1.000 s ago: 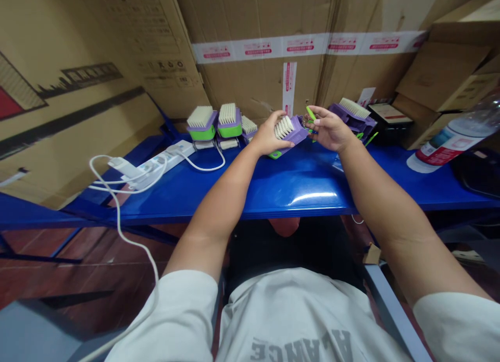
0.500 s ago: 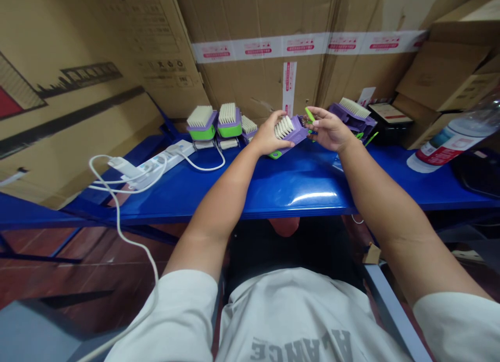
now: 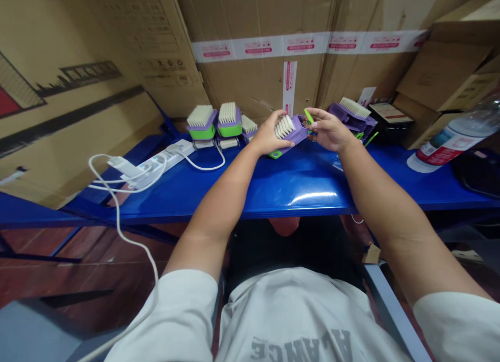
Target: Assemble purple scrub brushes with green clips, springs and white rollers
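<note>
Purple plastic brush with white bristles (image 3: 297, 134): above glossy blue bench (image 3: 281, 179), clamped in left hand (image 3: 269, 135). Right hand (image 3: 328, 130) pinches slim lime-green piece (image 3: 308, 115). Judged step: working brush's end; next calls for steady left grip.

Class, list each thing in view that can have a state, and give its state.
left hand, gripping the held brush
held brush, tilted
right hand, pinching the green piece
green piece, held at the brush's end
far-left brush, bristles up
brush beside it, bristles up
power strip, plugs inserted
cable, hanging slack
back carton, taped across
bottle, top cut off by the picture edge
</note>
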Demonstrator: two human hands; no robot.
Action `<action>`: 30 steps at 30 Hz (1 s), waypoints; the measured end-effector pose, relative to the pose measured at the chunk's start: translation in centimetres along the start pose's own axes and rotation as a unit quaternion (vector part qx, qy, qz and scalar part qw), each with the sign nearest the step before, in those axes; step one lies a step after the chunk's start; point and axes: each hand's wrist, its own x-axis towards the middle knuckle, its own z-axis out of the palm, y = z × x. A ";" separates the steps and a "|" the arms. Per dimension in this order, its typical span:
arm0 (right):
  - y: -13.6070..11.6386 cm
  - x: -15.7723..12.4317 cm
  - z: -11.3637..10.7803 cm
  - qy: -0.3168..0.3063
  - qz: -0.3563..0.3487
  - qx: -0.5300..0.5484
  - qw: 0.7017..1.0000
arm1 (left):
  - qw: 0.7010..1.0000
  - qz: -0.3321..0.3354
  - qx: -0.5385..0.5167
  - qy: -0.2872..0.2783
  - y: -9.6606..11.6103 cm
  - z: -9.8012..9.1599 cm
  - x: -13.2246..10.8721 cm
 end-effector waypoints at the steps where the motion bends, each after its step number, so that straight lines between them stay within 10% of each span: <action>1: 0.0 0.0 0.0 -0.003 0.000 -0.002 1.000 | 1.000 0.000 0.000 0.000 -0.1 0.0 0.0; 30: 0.0 -0.1 0.1 -0.002 0.008 -0.026 1.000 | 1.000 0.009 -0.006 -0.009 -0.2 0.0 0.0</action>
